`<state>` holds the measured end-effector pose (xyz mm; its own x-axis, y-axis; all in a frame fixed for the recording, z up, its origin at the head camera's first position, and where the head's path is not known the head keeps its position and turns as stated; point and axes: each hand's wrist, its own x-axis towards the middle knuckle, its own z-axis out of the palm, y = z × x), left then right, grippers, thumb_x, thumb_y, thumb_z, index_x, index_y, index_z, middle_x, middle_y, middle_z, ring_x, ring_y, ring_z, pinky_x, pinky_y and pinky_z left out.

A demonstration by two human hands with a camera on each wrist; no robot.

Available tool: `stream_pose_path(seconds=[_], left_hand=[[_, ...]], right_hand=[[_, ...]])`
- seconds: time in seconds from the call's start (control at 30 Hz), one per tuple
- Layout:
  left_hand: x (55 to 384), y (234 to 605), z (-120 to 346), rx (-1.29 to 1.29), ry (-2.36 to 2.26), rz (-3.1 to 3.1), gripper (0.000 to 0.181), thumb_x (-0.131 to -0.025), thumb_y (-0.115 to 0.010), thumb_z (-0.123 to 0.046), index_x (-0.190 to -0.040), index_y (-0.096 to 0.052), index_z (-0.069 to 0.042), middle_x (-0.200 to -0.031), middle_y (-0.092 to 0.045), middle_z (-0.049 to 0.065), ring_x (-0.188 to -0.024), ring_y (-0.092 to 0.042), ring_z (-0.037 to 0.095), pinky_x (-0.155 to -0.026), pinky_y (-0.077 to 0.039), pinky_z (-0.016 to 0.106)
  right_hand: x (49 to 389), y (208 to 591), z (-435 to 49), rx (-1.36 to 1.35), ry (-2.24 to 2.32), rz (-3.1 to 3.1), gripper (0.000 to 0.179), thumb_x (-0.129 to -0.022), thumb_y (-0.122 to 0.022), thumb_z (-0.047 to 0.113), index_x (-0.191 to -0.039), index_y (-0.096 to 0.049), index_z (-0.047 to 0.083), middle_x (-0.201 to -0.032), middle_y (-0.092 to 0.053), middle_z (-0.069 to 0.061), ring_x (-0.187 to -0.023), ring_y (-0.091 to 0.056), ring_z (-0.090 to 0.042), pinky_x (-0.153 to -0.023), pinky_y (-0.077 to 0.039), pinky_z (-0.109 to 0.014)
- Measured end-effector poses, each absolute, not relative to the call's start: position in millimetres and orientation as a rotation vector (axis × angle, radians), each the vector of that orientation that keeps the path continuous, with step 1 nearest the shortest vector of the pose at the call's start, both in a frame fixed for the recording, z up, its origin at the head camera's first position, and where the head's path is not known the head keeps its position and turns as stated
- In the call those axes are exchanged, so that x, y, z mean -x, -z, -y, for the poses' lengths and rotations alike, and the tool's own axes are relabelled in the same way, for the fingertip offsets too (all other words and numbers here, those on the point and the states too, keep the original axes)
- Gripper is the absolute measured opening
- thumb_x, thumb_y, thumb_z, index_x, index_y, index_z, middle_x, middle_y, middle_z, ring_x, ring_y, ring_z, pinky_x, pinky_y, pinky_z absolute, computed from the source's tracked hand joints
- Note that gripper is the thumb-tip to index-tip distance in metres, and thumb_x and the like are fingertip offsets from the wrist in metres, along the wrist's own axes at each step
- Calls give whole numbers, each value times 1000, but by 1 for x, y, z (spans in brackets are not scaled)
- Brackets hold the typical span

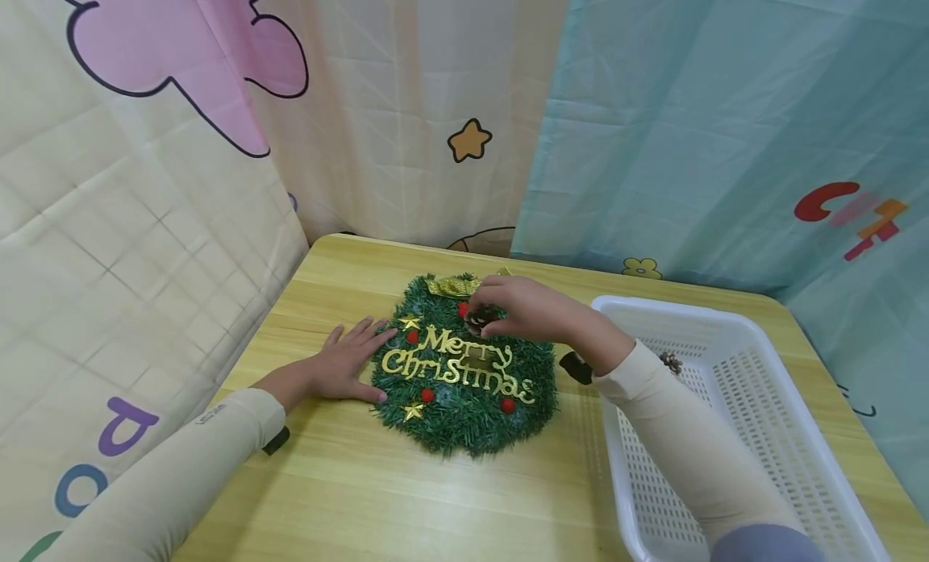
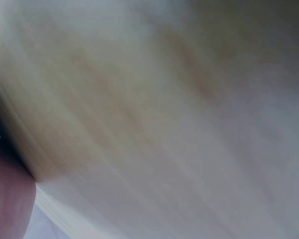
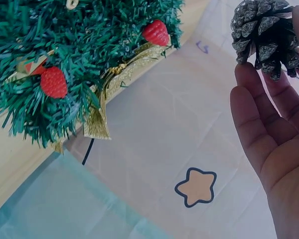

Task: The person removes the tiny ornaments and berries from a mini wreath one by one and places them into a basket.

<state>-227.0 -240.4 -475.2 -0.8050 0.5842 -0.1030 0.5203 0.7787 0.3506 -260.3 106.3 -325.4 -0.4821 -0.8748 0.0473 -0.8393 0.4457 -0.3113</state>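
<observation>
A green tinsel wreath (image 1: 464,429) lies on the table, with gold "Merry Christmas" lettering (image 1: 453,368), gold stars, red berries and a gold ribbon bow (image 1: 453,286) at its top. Over the wreath's upper right, my right hand (image 1: 526,308) pinches a pine cone (image 1: 479,320) between thumb and fingers. The right wrist view shows the pine cone (image 3: 266,37) dark with pale scale tips, held in the fingertips. My left hand (image 1: 344,360) lies spread at the wreath's left edge, its fingertips touching the tinsel. The left wrist view is mostly blurred wood surface.
A white plastic basket (image 1: 624,481) with perforated walls stands on the right of the table, and my right forearm passes over it. Inside it lies another pine cone (image 1: 671,362). Printed curtains (image 1: 435,78) hang behind the wooden table (image 1: 348,481).
</observation>
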Motion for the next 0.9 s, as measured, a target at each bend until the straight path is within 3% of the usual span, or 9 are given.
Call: stream_pose_path(seconds=[0.37, 0.9], left_hand=[[227, 477, 241, -865, -434, -2763, 113, -79, -60, -78, -161, -12, -18, -166, -3, 11, -150, 2, 38, -109, -1, 72], [228, 477, 240, -878, -466, -2766, 111, -80, -62, -75, -161, -14, -17, -166, -5, 14, -150, 0, 40, -108, -1, 73]], right_hand=[[253, 322, -122, 1591, 474, -2592, 25, -89, -77, 17, -112, -68, 13, -109, -60, 2, -93, -59, -12, -81, -52, -34], [241, 317, -157, 1567, 504, -2667, 27, -88, -77, 16, -114, -67, 14, -114, -61, 1, -101, -60, -14, -84, -52, -37]])
